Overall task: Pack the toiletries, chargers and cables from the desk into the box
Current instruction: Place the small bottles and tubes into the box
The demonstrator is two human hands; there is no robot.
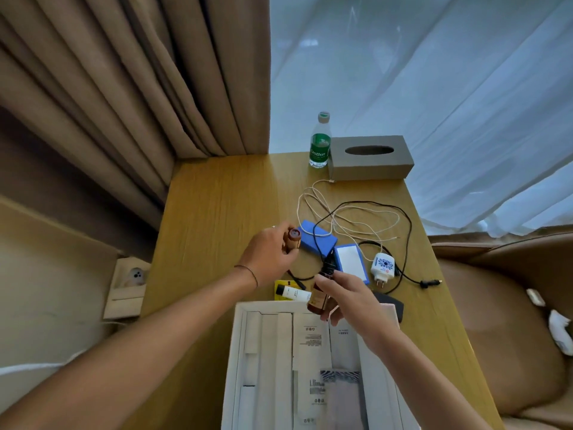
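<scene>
Centrally, a wooden desk (217, 212) is seen running from the lower edge of the frame up to the curtains. A heavy brown curtain (139, 88) fills the upper left, and a sheer white curtain (434, 88) with daylight behind it fills the upper right. A brown upholstered seat (511, 321) lies along the right edge, and a wall socket panel (128, 283) is set low at the left, beside the desk.

An open white box (237, 336) is placed at the bottom centre of the desk, with white card inserts and printed sheets inside. Just above its upper rim in the frame, an amber bottle (317, 297) with a black top is gripped in the right hand (348, 297), the fingers being wrapped round its body. To the left of centre, a small brown cylinder (294, 238) is held in the curled fingers of the left hand (268, 257), its round end turned toward the camera.

Between the hands and the back of the desk, a white cable (313, 200) and a black cable (409, 231) are spread in loose, overlapping loops. A blue box (311, 235) and a second blue box with a white label (350, 262) are found at centre, with a white charger (383, 268) just to their right. A small white tube (293, 293) rests on a yellow packet (280, 285) near the box's upper left corner, and a dark flat item (390, 302) lies partly hidden behind the right hand. At the upper centre of the desk, a water bottle (320, 141) with a green label stands upright, just beside a grey tissue box (370, 158).
</scene>
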